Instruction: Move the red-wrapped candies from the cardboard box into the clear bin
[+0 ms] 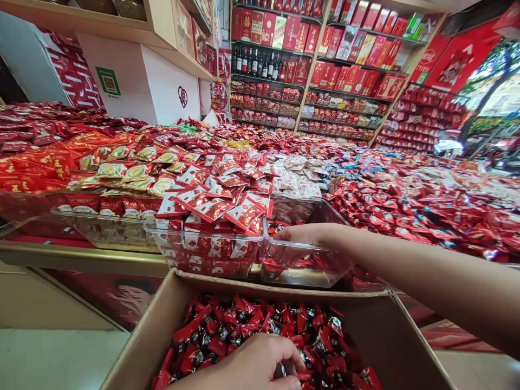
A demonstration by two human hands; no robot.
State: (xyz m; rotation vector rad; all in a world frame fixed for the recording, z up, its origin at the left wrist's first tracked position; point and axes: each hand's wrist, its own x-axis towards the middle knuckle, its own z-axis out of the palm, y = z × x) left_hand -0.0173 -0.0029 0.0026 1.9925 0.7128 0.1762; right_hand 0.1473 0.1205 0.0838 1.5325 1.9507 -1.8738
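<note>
A cardboard box (390, 336) in front of me holds many small wrapped candies (244, 325) in red and black. My left hand (264, 360) is down among them, its fingers curled round some candies. Farther out, my right hand (298, 238) reaches into a clear plastic bin (325, 273) with similar dark-red wrapped candies (272, 268) at the bottom. Its fingers are loosely bent and point downward, partly blurred behind the clear wall; I see nothing held in them. Beside that bin, another clear bin (162, 244) is heaped with red-and-white packets (215, 203).
Packets with "DURIAN" lettering (109, 206) fill a bin to the left. Heaps of wrapped sweets (406, 200) cover the counter behind and to the right. A gold counter edge (101, 260) runs beyond the box. Shelves (276, 54) of boxes and bottles stand at the back.
</note>
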